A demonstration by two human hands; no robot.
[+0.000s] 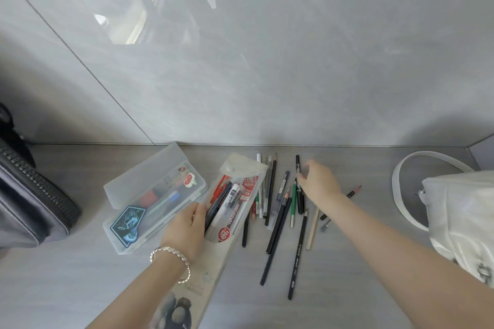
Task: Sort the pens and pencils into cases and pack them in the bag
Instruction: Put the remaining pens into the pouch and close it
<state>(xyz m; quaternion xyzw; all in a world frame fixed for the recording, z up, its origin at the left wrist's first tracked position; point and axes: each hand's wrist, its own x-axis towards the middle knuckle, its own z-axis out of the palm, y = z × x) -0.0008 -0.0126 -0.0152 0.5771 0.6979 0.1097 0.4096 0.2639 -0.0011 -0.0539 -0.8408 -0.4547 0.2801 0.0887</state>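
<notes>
- In front of me, a clear soft snap pouch (235, 195) holding pens lies at centre on the grey table (374, 288).
- The frosted hard plastic pencil box (149, 203) sits just left of it.
- Loose pens and pencils (280, 211) are scattered to its right.
- The dark zippered bag (32, 203) sits far left, the white shoulder bag (459, 211) far right.

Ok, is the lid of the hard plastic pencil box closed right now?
No, the hard plastic pencil box lies open on the table, its lid swung back toward the wall, with the contents showing inside.
</notes>
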